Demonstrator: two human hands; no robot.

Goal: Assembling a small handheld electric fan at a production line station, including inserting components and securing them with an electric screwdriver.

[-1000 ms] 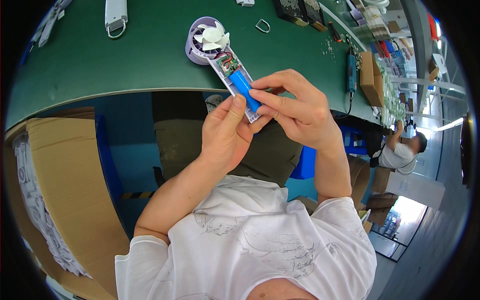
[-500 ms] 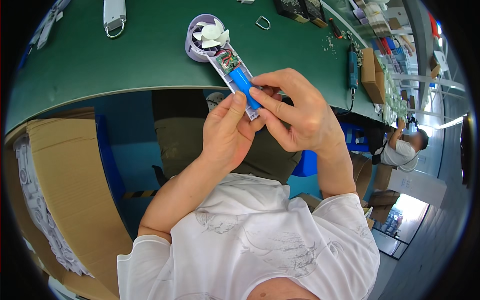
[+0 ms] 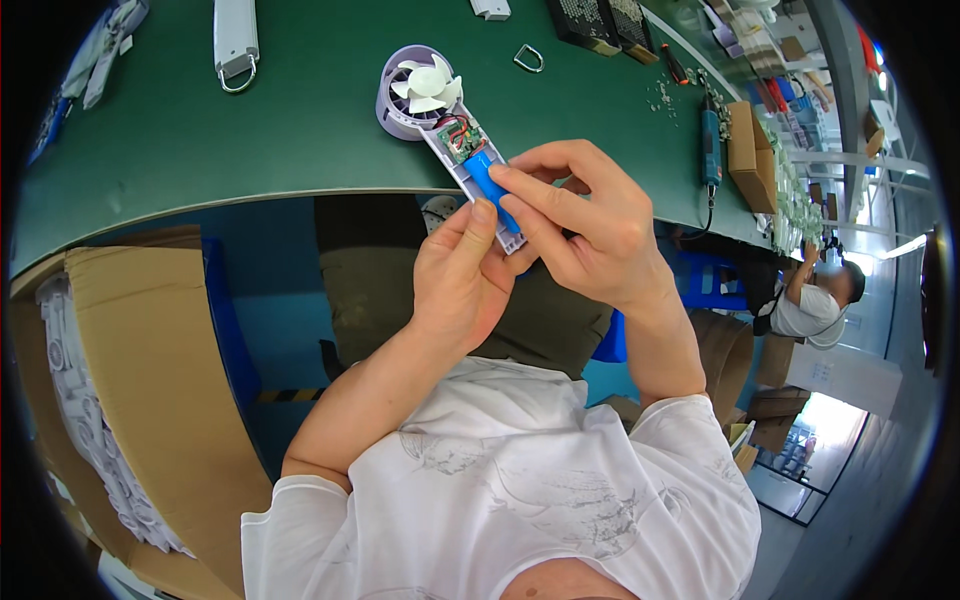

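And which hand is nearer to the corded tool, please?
Right. The right hand, touching the battery, is left of the corded tool; the left hand, holding the fan, is farther left.

The left hand's (image 3: 455, 290) fingers are partly hidden behind the open fan handle (image 3: 512, 243), and the right hand (image 3: 595, 225) covers part of the blue cylinder (image 3: 483, 176). At twelve o'clock the top edge crops a white part (image 3: 491, 8); toward one o'clock, scattered bits (image 3: 661, 100) are too small to identify.
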